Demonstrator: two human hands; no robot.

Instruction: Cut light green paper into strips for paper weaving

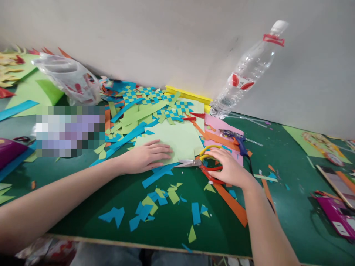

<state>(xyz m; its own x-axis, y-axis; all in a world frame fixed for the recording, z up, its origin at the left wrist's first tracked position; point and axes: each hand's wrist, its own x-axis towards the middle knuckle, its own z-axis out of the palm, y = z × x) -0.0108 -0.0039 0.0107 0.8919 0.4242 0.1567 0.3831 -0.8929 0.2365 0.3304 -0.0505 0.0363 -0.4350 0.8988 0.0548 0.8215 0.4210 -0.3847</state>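
Note:
My left hand (pixel 149 156) lies flat with fingers stretched on a pale green sheet of paper (pixel 177 135). In my right hand (pixel 229 168) is a pair of scissors (pixel 195 162) with yellow and red handles. Their blades are parted and point left, at the sheet's near edge. Just below the blades a blue paper strip (pixel 161 175) rests on the table. Woven blue and green paper pieces (pixel 155 98) are heaped behind the sheet, among loose strips.
Blue and green scraps (pixel 152 203) are scattered over the green table (pixel 91 210). A tilted plastic bottle (pixel 246 74) leans by the wall. At right are a blue glue gun (pixel 242 145), an orange strip (pixel 233 205) and a purple box (pixel 335 214). A plastic bag (pixel 72 79) stands back left.

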